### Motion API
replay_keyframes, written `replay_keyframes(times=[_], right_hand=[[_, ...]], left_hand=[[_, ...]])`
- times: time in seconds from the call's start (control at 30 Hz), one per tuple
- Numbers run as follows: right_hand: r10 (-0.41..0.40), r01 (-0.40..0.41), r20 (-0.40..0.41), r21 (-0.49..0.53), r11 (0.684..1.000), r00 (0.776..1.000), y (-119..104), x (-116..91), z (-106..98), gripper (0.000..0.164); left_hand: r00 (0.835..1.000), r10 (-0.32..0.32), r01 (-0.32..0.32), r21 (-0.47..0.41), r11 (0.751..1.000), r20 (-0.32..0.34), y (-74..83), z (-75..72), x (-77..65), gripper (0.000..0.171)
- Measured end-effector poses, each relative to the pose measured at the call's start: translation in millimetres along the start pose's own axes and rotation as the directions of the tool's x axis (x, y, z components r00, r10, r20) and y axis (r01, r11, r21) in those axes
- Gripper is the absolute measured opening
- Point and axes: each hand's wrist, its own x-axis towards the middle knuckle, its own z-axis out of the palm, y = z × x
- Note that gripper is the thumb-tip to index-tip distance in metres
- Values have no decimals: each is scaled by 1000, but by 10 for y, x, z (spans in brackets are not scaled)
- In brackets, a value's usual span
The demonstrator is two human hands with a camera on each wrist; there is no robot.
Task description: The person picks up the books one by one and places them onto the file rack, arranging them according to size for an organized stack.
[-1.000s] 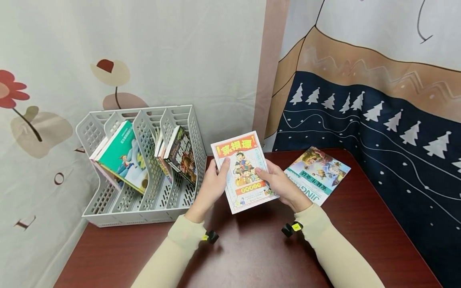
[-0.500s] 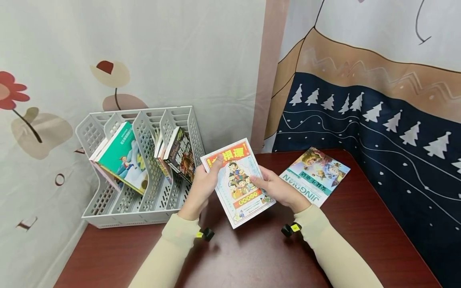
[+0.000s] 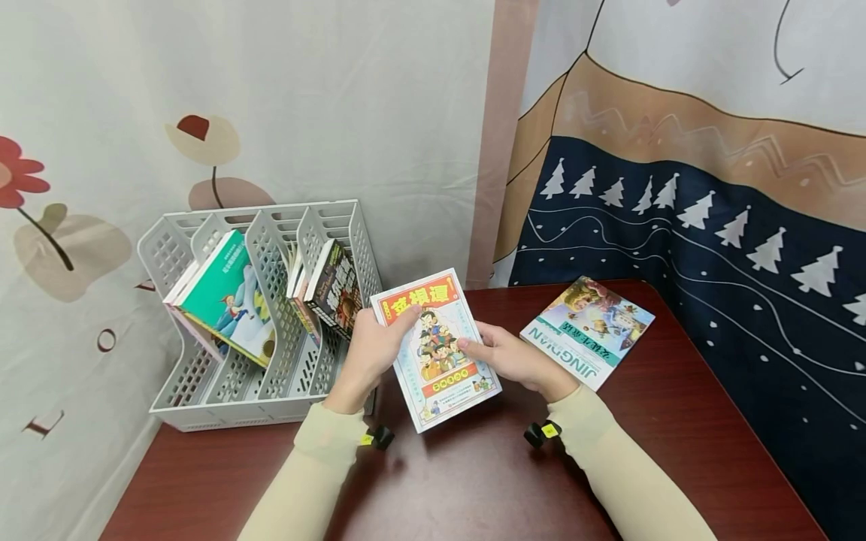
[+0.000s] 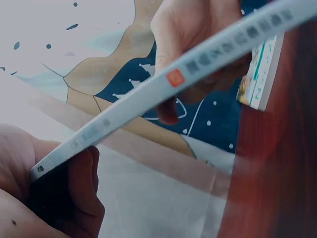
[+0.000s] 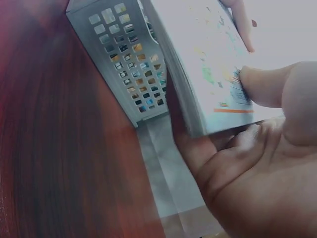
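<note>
A thin book (image 3: 440, 353) with a white, red and yellow cartoon cover is held up over the table, tilted, cover facing the head camera. My left hand (image 3: 374, 347) grips its left edge, the thumb lying on the cover near the title. At the opposite edge my right hand (image 3: 512, 359) pinches it, thumb on the cover and fingers underneath. In the left wrist view the book's white spine (image 4: 198, 64) runs diagonally between both hands. The right wrist view shows the page edges of the book (image 5: 185, 84) and my right hand (image 5: 257, 163) under its corner.
A grey perforated file rack (image 3: 264, 412) stands at the left, with a green picture book (image 3: 233, 300) and a dark book (image 3: 336, 289) leaning among others in its slots. Another picture book (image 3: 588, 330) lies flat on the dark red table (image 3: 473, 481) at the right. Curtains hang behind.
Both hands have carried the book a little to the left and down, closer to the rack. Its tilt has shifted, and the left thumb now sits just below the title.
</note>
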Motion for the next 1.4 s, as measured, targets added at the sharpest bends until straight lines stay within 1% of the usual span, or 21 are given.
replay_keyframes(times=[0.1,0.2,0.3,0.43,0.57,0.63,0.77,0.87,1.0,1.13,1.23,1.3,1.33,1.4], right_hand=[[1,0,11,-35,999,1000,28,14,-15,61],[-4,6,33,-61,998,999,48,20,-22,59],[-12,16,52,-76,997,999,64,30,-21,57],[-15,20,56,-90,996,998,67,44,1,54],[-18,24,65,-94,995,998,69,75,61,51],[-23,30,78,-94,995,997,81,95,97,48],[-27,37,110,-90,995,994,117,136,178,39],[-15,26,126,-81,996,992,137,177,253,36],[-4,14,132,-74,997,991,152,245,370,38],[-21,31,147,-67,997,989,183,335,510,44],[-17,24,178,-37,999,984,219,394,633,45],[-7,10,192,-13,1000,981,241,424,719,43],[-2,3,195,-5,1000,981,249,438,760,43],[1,-3,188,14,1000,982,254,467,842,43]], left_hand=[[998,57,-57,49,997,3,27,-18,-10,36],[997,79,-79,109,991,1,59,-43,-31,35],[994,106,-102,162,982,-15,84,-76,-47,34],[989,144,-137,187,973,-28,105,-147,-63,34],[987,159,-151,197,969,-24,129,-267,-90,39],[986,166,-157,202,967,-28,156,-342,-107,40],[982,179,-163,210,964,-59,214,-510,-145,43],[981,174,-153,213,965,-88,252,-654,-181,46],[979,169,-140,229,963,-115,297,-845,-236,51],[970,187,-142,268,953,-152,318,-1034,-279,52],[962,195,-132,300,945,-189,322,-1185,-305,52],[957,197,-128,300,945,-214,319,-1285,-315,51],[955,191,-120,290,949,-229,320,-1334,-321,51],[950,170,-105,243,964,-262,319,-1432,-327,48]])
